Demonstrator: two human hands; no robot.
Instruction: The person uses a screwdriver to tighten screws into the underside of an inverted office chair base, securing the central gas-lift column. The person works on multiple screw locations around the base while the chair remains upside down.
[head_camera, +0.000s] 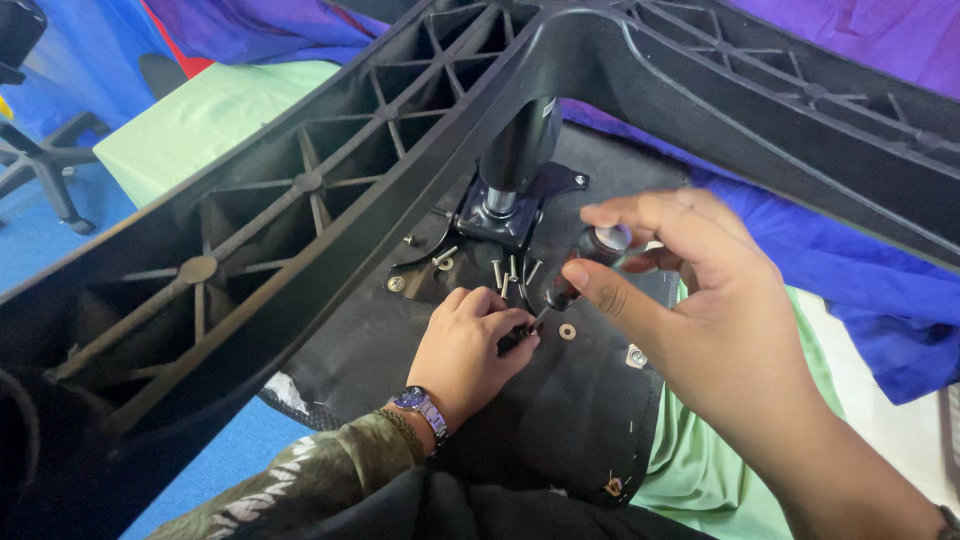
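In the middle of the frame, the screwdriver (575, 270) is held at its top by the closed fingers of the right hand (700, 310) and should be kept straight up while its tip is steadied on the black seat underside (560, 400) by the curled left hand (470, 350).

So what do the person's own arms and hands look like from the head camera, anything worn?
The left hand is bare, with a silver metal-band wristwatch with a dark bluish face on the wrist. Behind it comes a long olive-green sleeve with a pale leaf-like pattern. The right hand and forearm are bare, no sleeve in view. No gloves; no rings that I can make out.
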